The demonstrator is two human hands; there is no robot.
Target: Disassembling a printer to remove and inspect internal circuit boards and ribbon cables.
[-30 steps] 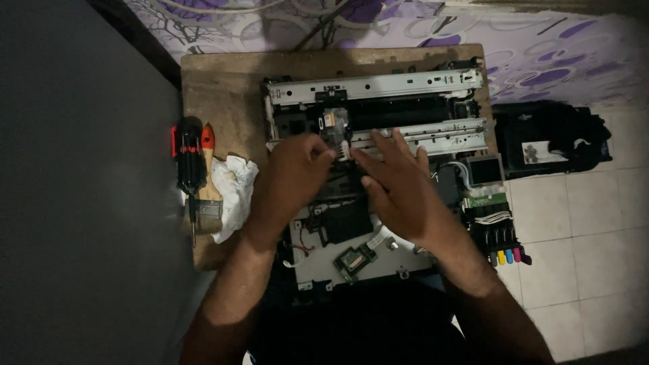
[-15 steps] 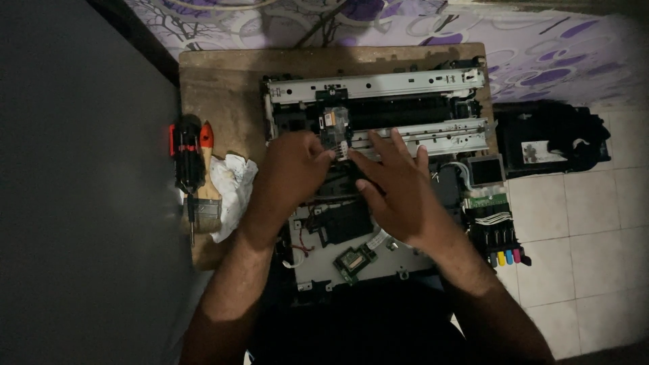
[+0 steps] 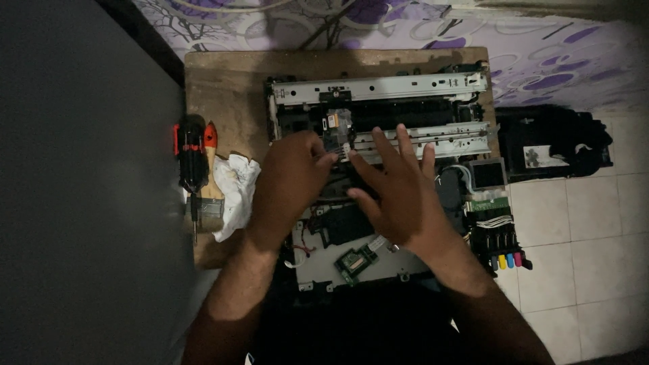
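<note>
I see opened printer [image 3: 378,169] on wooden board [image 3: 223,88] | left hand [image 3: 291,182] pinching white connector [image 3: 345,150] below print carriage [image 3: 338,125] | right hand [image 3: 399,189] spread flat, released, over chassis | screwdriver [image 3: 191,159], cloth [image 3: 236,189] left

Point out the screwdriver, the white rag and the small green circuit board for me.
screwdriver [image 3: 191,152]: head view, on its black-and-red handle.
white rag [image 3: 236,189]: head view, crumpled middle.
green circuit board [image 3: 356,261]: head view, board centre.
</note>
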